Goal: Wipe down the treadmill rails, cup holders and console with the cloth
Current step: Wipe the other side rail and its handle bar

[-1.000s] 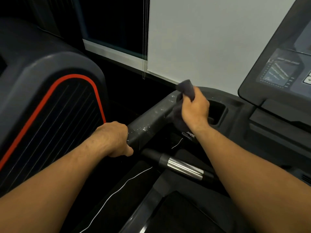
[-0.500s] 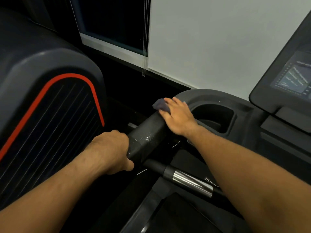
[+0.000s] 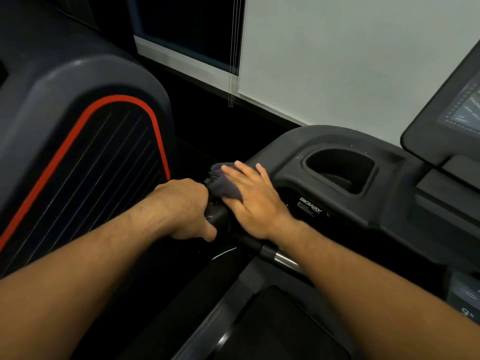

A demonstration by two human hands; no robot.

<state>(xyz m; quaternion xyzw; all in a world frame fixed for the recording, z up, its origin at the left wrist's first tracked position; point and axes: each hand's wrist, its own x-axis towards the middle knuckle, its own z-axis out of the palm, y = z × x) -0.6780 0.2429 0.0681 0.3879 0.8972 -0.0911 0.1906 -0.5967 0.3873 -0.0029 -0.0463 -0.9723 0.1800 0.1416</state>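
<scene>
My right hand (image 3: 249,201) lies flat, fingers straight, pressing a dark grey cloth (image 3: 222,181) onto the black left rail (image 3: 217,215) of the treadmill. The cloth sticks out past my fingertips. My left hand (image 3: 185,206) grips the near end of the same rail, right beside the cloth, fingers curled around it. Droplets show on the rail between my hands. The left cup holder (image 3: 340,170) is a deep dark recess to the right of my right hand. The console screen (image 3: 459,110) rises at the right edge.
A neighbouring dark machine housing with a red outline (image 3: 85,157) stands close on the left. A chrome-banded grip bar (image 3: 280,258) runs below my right wrist. The treadmill belt (image 3: 272,328) lies below. A window blind and its cords (image 3: 233,74) hang behind.
My right hand has slid the cloth down the rail toward me, from near the cup holder to right beside my left hand. My left hand has kept its grip.
</scene>
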